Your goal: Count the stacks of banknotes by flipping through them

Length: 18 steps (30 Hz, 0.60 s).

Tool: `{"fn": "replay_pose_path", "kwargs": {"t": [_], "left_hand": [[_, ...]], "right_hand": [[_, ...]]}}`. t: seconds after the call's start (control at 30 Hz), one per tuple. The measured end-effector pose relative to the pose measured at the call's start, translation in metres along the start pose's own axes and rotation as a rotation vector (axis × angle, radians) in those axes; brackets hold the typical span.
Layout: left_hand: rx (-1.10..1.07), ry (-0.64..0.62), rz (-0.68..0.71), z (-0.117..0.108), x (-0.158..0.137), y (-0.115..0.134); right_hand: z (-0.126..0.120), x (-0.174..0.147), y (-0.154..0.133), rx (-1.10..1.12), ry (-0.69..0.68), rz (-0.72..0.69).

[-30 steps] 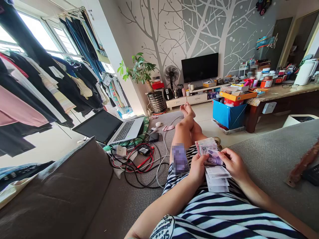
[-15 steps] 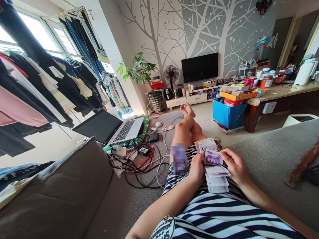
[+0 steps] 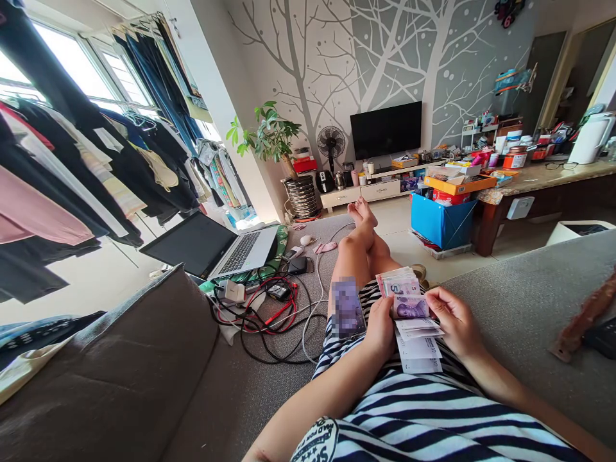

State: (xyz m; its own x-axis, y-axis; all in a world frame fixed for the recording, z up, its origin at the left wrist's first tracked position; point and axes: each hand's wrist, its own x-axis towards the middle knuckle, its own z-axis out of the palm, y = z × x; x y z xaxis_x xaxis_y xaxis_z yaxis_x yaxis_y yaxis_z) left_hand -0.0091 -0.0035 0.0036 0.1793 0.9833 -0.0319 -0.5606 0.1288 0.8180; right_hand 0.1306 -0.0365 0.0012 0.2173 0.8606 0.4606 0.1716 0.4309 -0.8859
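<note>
A purple banknote (image 3: 412,307) is stretched between my two hands above my lap. My left hand (image 3: 381,326) pinches its left end, and my right hand (image 3: 455,319) grips its right end between thumb and fingers. Just beyond it, a fanned bundle of pinkish banknotes (image 3: 397,282) marked 5 lies on my thighs. Nearer to me, several pale paper slips (image 3: 418,350) overlap on the striped cloth (image 3: 409,401). A phone (image 3: 355,314), its screen partly blurred out, rests on my left thigh.
On the grey couch (image 3: 269,385) to my left sit an open laptop (image 3: 250,250), tangled cables (image 3: 269,321) and a white charger (image 3: 232,292). The couch's grey backrest (image 3: 524,282) rises at right. Farther off stand a blue box (image 3: 443,221) and a cluttered table (image 3: 539,173).
The purple banknote has turned slightly and now lies more level between my hands. The fingers have barely shifted; the bundle and slips are nearly where they were.
</note>
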Motion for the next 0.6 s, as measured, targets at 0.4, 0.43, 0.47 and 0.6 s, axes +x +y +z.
{"fn": "replay_pose_path", "kwargs": {"t": [0.4, 0.43, 0.47, 0.6], "left_hand": [[-0.012, 0.007, -0.011, 0.0008, -0.0007, 0.0012], [-0.011, 0.008, -0.015, 0.001, -0.001, 0.0019], [-0.01, 0.009, -0.02, 0.0014, -0.0015, 0.0025], [-0.01, 0.012, -0.028, 0.0033, -0.0035, 0.0048]], "right_hand": [[0.0004, -0.0003, -0.0017, -0.004, 0.004, -0.008], [0.0004, -0.0006, -0.0014, 0.008, 0.0, -0.005], [0.0003, -0.0011, -0.001, 0.027, -0.01, -0.003], [0.0009, -0.0021, 0.0012, 0.119, -0.072, 0.006]]}}
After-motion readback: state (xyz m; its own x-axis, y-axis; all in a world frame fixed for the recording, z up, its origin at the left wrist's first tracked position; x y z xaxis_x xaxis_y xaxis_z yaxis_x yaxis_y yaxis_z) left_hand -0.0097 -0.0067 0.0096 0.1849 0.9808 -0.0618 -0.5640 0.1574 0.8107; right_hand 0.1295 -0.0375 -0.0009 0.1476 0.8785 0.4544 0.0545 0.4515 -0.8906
